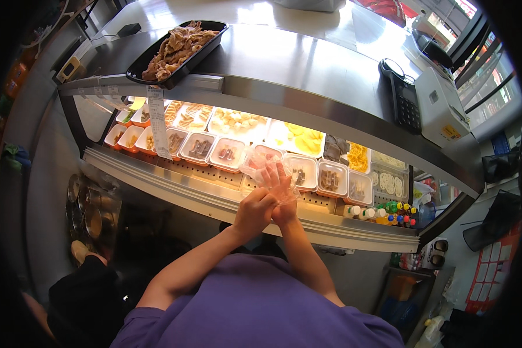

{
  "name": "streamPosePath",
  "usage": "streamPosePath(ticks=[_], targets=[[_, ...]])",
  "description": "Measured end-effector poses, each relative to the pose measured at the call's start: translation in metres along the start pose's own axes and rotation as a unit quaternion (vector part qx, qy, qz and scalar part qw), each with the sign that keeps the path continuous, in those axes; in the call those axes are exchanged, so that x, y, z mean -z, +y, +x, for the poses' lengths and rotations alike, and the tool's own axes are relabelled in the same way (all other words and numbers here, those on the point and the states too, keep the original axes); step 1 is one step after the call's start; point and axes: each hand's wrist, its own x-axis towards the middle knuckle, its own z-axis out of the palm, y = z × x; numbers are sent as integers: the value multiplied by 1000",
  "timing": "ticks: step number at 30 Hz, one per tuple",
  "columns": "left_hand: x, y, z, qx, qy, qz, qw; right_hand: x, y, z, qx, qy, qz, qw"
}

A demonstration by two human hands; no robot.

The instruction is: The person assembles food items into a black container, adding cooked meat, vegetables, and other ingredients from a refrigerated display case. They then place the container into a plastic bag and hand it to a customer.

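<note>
A clear plastic glove [252,168] lies loosely around the spread fingers of my right hand [281,187], which is raised before the lit food case. My left hand [255,207] is closed at the right wrist, its fingers pinching the glove's cuff. Behind the hands stands a row of white trays holding small portions of food, among them a tray of brown pieces [227,153] and a tray of dark pieces [300,171]. The gloved hand partly hides a tray with pinkish food.
On the steel counter [284,75] above sit a black tray of cooked meat [180,49], a black phone [401,98] and a white machine [443,107]. A paper strip [158,122] hangs from its edge. Small bottles [388,213] crowd the case's right end. At lower left, another person's dark-clothed leg [87,296] shows.
</note>
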Motion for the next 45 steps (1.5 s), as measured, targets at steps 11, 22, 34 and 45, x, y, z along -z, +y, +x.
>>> streamPosePath(ticks=[11,22,34,45], targets=[[2,-2,8,40,100,33,994,19,-22,-3,169,-115,-724,659],[-4,23,-11,-98,-68,146,982,-18,-12,-19,285,-188,-875,342],[22,33,4,-19,-105,89,990,-60,1,30,-46,-236,-828,507],[341,-5,173,165,220,20,961,-26,-15,18,118,-38,-704,699]])
